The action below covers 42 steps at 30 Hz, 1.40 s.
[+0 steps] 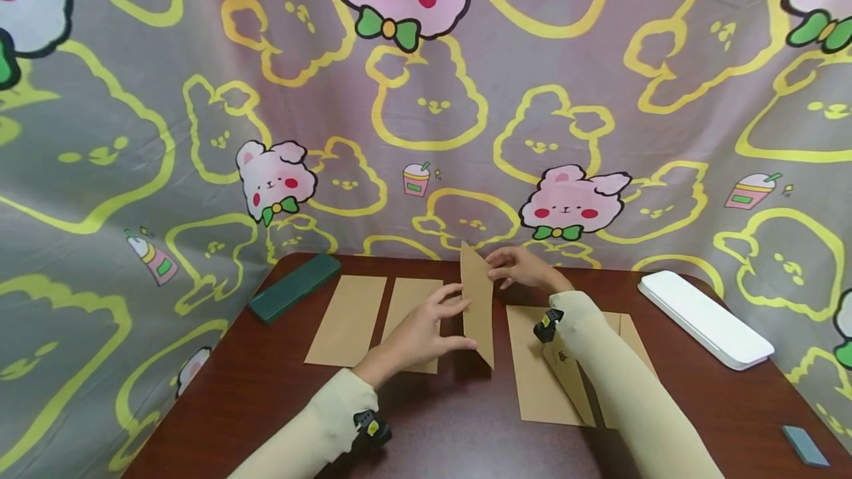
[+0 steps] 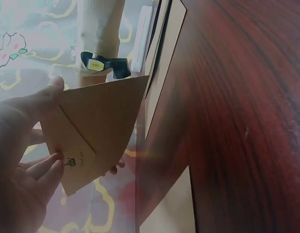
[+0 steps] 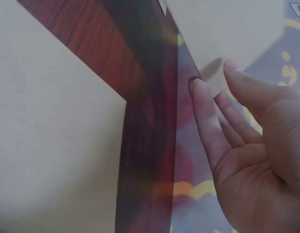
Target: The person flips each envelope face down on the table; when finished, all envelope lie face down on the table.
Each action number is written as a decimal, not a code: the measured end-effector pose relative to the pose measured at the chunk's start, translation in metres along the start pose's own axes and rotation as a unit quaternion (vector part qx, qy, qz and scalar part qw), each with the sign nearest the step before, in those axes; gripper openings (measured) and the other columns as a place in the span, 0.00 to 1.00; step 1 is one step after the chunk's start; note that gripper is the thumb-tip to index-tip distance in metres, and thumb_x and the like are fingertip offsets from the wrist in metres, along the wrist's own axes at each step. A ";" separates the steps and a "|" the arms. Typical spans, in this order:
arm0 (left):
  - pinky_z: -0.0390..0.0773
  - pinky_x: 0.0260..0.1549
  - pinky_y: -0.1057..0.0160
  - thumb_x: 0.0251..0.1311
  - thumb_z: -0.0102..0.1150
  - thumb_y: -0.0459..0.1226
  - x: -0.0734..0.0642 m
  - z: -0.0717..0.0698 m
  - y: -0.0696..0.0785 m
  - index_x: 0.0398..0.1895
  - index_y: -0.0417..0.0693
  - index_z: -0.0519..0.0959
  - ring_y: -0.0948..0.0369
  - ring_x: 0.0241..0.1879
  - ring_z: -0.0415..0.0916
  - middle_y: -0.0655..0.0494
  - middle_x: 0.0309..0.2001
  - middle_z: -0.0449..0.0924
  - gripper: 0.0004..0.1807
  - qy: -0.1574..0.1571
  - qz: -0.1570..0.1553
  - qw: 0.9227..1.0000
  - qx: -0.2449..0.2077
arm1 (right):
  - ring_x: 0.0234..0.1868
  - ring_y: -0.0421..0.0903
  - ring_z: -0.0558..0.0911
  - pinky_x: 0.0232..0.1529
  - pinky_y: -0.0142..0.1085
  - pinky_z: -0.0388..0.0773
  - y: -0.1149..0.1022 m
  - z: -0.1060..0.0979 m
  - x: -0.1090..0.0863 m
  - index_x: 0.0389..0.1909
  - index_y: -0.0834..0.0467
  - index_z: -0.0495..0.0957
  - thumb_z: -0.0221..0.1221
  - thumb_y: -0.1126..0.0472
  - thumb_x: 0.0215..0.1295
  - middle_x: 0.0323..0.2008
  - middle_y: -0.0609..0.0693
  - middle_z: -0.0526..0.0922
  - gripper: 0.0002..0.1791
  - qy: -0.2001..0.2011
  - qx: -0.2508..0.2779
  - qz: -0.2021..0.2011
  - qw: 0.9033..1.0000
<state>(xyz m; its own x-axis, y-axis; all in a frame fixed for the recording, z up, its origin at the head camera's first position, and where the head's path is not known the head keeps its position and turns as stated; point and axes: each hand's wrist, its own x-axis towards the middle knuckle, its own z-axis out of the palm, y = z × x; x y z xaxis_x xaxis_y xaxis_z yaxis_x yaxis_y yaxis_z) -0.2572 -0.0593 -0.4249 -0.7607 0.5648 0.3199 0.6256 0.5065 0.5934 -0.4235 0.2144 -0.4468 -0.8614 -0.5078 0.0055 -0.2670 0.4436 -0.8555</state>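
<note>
A kraft-paper envelope (image 1: 476, 298) stands tilted on edge above the middle of the table, held between both hands. The left wrist view shows its flap side (image 2: 103, 116) with a small printed crown mark. My left hand (image 1: 422, 327) holds its near left side, thumb and fingers apart along the edge. At its far right edge, my right hand (image 1: 526, 270) pinches the paper between thumb and fingertips; in the right wrist view this hand (image 3: 256, 141) partly hides that edge. Two flat envelopes, one of them this plain envelope (image 1: 347, 320), lie left of the hands.
More envelopes (image 1: 532, 383) lie at the right under the right forearm, one with its printed flap raised. A dark green case (image 1: 296, 288) sits at the back left, a white case (image 1: 705, 318) at the right. A small blue-grey block (image 1: 805, 446) lies near the right edge.
</note>
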 end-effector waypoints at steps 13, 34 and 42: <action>0.72 0.68 0.49 0.56 0.76 0.50 -0.007 0.002 -0.002 0.69 0.42 0.75 0.48 0.75 0.67 0.45 0.77 0.66 0.40 0.017 -0.024 1.000 -0.002 | 0.44 0.48 0.88 0.41 0.42 0.87 -0.007 -0.011 -0.003 0.60 0.66 0.80 0.65 0.64 0.69 0.53 0.63 0.86 0.20 0.009 -0.057 0.013 0.998; 0.80 0.47 0.65 0.58 0.75 0.46 -0.011 0.019 -0.014 0.69 0.42 0.76 0.63 0.34 0.81 0.39 0.76 0.62 0.37 -0.070 -0.119 0.990 -0.015 | 0.36 0.46 0.89 0.41 0.42 0.87 -0.015 -0.012 -0.007 0.53 0.65 0.85 0.66 0.65 0.68 0.49 0.62 0.88 0.15 0.000 -0.104 0.031 0.994; 0.72 0.69 0.51 0.57 0.76 0.47 -0.008 0.023 -0.020 0.68 0.42 0.77 0.48 0.73 0.68 0.38 0.75 0.66 0.37 -0.103 -0.130 0.986 0.010 | 0.37 0.46 0.88 0.38 0.40 0.87 -0.005 -0.002 -0.008 0.53 0.69 0.84 0.65 0.67 0.67 0.47 0.63 0.88 0.15 -0.028 -0.120 0.025 0.992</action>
<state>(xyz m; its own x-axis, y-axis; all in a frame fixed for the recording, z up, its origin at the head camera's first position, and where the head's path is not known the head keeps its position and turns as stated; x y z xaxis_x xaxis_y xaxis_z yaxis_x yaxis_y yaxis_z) -0.2591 -0.0588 -0.4567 -0.8461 0.5330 0.0013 0.4190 0.6636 0.6198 -0.4166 0.2179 -0.4418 -0.8531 -0.5173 -0.0686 -0.3251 0.6296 -0.7056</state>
